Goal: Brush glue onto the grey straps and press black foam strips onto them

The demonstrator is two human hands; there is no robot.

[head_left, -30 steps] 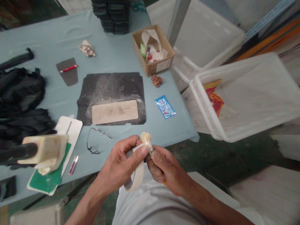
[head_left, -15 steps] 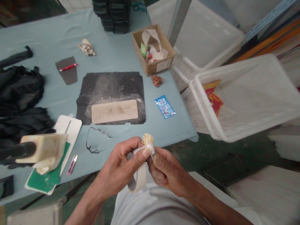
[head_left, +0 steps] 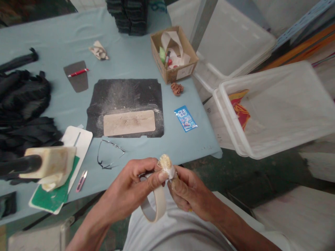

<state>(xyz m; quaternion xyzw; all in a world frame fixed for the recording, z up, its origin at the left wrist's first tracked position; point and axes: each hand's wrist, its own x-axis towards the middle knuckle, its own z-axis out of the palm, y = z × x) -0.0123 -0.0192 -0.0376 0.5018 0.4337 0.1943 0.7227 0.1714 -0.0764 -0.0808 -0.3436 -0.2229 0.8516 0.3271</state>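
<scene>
My left hand (head_left: 142, 183) is closed on a roll of off-white tape (head_left: 161, 205), its ring hanging below the fingers. My right hand (head_left: 190, 190) grips a brush (head_left: 165, 162) whose short, pale yellow bristles point up and away from me. Whitish tape is wrapped around the brush just below the bristles, and my left thumb presses on it there. The rest of the brush is hidden in my right fingers. Both hands are close together in front of my body, off the near edge of the table.
On the blue-covered table (head_left: 136, 66) lie a dusty black mat (head_left: 125, 92) with a beige board (head_left: 129, 123), glasses (head_left: 99, 155), pink snips (head_left: 82, 181), a blue packet (head_left: 185, 118) and a cardboard box (head_left: 174, 75). White bins (head_left: 282, 115) stand right; black fabric (head_left: 23, 94) is heaped left.
The brush has turned in my fingers, its bristle end now tilted more to the left and showing more. The tape roll has swung slightly lower. The view has shifted slightly.
</scene>
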